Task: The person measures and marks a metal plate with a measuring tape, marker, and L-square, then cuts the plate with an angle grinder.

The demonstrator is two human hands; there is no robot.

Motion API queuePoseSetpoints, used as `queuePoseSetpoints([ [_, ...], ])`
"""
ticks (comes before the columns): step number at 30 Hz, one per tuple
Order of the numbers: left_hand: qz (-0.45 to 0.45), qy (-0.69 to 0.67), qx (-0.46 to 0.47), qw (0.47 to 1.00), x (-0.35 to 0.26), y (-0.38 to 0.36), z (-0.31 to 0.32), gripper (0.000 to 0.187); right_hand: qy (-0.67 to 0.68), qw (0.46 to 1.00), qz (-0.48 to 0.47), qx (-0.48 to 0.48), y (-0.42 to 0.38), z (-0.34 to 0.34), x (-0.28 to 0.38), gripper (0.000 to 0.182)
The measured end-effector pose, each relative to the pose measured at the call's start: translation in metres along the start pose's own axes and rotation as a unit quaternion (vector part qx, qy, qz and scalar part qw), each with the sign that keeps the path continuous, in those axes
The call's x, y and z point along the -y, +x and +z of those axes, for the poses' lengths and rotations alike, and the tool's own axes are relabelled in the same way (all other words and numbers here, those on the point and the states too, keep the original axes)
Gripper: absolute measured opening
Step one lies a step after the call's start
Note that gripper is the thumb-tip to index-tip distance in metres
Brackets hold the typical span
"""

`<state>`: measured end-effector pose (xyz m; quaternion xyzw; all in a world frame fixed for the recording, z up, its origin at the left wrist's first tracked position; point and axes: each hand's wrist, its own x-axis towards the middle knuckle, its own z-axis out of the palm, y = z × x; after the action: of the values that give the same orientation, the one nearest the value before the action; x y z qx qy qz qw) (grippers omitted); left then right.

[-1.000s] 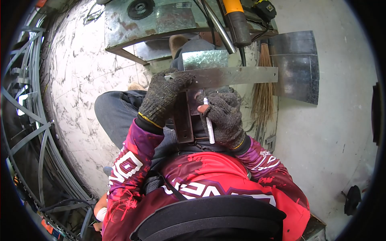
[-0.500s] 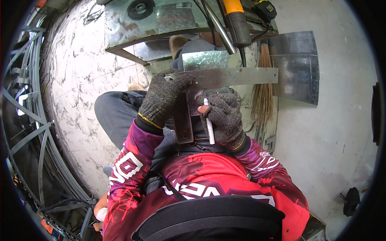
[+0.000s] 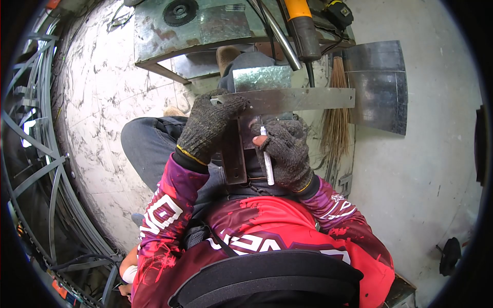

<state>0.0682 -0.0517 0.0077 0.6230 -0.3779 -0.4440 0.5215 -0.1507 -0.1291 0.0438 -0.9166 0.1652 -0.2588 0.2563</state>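
Note:
My left hand (image 3: 211,123), in a dark knitted glove, is closed on the corner of a steel L-shaped try square (image 3: 303,99). Its long blade reaches out to the right, and its thicker leg (image 3: 234,159) points back toward my body. Beneath the square, a shiny galvanized metal sheet (image 3: 262,78) lies over my lap, partly covered by the blade and my hands. Just below the blade, my right hand (image 3: 287,154), also gloved with a bare thumb tip showing, is closed around a white marker pen (image 3: 267,161). The pen's lower end points toward my body.
Ahead stands a metal bench (image 3: 215,31) with a black toothed disc (image 3: 179,11), an orange-and-grey power tool (image 3: 304,31) and a tape measure (image 3: 339,13). A straw broom (image 3: 337,113) and a dark metal sheet (image 3: 377,87) lie to the right. Metal frames (image 3: 38,133) line the left; a person's arm (image 3: 128,264) shows lower left.

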Motion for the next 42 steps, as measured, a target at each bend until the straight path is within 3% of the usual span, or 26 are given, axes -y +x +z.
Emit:
queuePoseSetpoints([
  [4, -0.028, -0.007, 0.0, 1.0, -0.005, -0.001, 0.0, 0.03, 0.004, 1.0, 0.005, 0.003, 0.0, -0.001, 0.001, 0.04],
  [6, 0.042, 0.11, 0.0, 0.993, -0.008, 0.0, 0.003, 0.03, 0.008, 1.0, 0.004, 0.002, 0.0, -0.001, 0.001, 0.04],
  [13, 0.058, 0.133, 0.005, 0.989, -0.009, -0.002, 0.003, 0.032, 0.006, 1.0, -0.004, -0.005, 0.001, -0.001, 0.0, 0.041],
  [19, -0.019, 0.049, 0.009, 0.999, -0.017, -0.001, 0.003, 0.032, 0.005, 1.0, -0.005, -0.004, 0.001, -0.001, 0.0, 0.041],
  [22, 0.05, 0.148, 0.011, 0.988, -0.017, -0.001, 0.001, 0.031, 0.002, 1.0, -0.001, -0.001, 0.004, -0.003, 0.002, 0.041],
  [24, 0.155, 0.273, 0.015, 0.949, -0.016, 0.0, -0.001, 0.029, 0.0, 1.0, 0.001, 0.004, 0.002, -0.003, 0.002, 0.04],
  [25, 0.156, 0.273, 0.015, 0.949, -0.014, 0.0, 0.001, 0.029, -0.004, 1.0, 0.003, 0.008, 0.002, -0.003, 0.002, 0.039],
  [27, 0.008, 0.078, -0.003, 0.997, -0.011, -0.001, 0.006, 0.028, -0.001, 1.0, 0.0, 0.001, 0.001, -0.002, 0.002, 0.038],
  [28, 0.008, 0.078, -0.003, 0.997, -0.01, -0.001, 0.005, 0.028, 0.002, 1.0, -0.002, -0.006, 0.001, -0.002, 0.001, 0.037],
  [30, 0.112, 0.227, 0.008, 0.967, -0.017, -0.001, 0.003, 0.027, 0.009, 1.0, -0.004, -0.007, 0.003, -0.004, 0.001, 0.037],
  [31, 0.108, 0.226, 0.009, 0.968, -0.016, -0.001, 0.003, 0.027, 0.018, 1.0, -0.006, -0.007, 0.003, -0.006, 0.002, 0.036],
  [33, 0.257, 0.354, -0.018, 0.899, -0.014, 0.001, -0.001, 0.027, 0.02, 1.0, 0.002, -0.006, 0.003, -0.009, 0.005, 0.036],
  [37, 0.235, 0.36, -0.008, 0.903, -0.016, -0.001, 0.0, 0.027, 0.025, 0.999, 0.007, -0.03, -0.001, -0.008, 0.003, 0.036],
  [39, 0.201, 0.286, -0.026, 0.937, -0.026, -0.001, 0.003, 0.024, 0.042, 0.998, 0.027, -0.041, -0.005, -0.007, 0.005, 0.038],
  [40, -0.066, -0.031, -0.019, 0.997, -0.033, -0.003, 0.008, 0.021, 0.041, 0.997, 0.051, -0.043, -0.007, -0.009, 0.006, 0.039],
  [42, -0.099, -0.057, -0.024, 0.993, -0.038, -0.002, 0.009, 0.021, 0.056, 0.993, 0.095, -0.04, -0.014, -0.013, 0.007, 0.045],
])
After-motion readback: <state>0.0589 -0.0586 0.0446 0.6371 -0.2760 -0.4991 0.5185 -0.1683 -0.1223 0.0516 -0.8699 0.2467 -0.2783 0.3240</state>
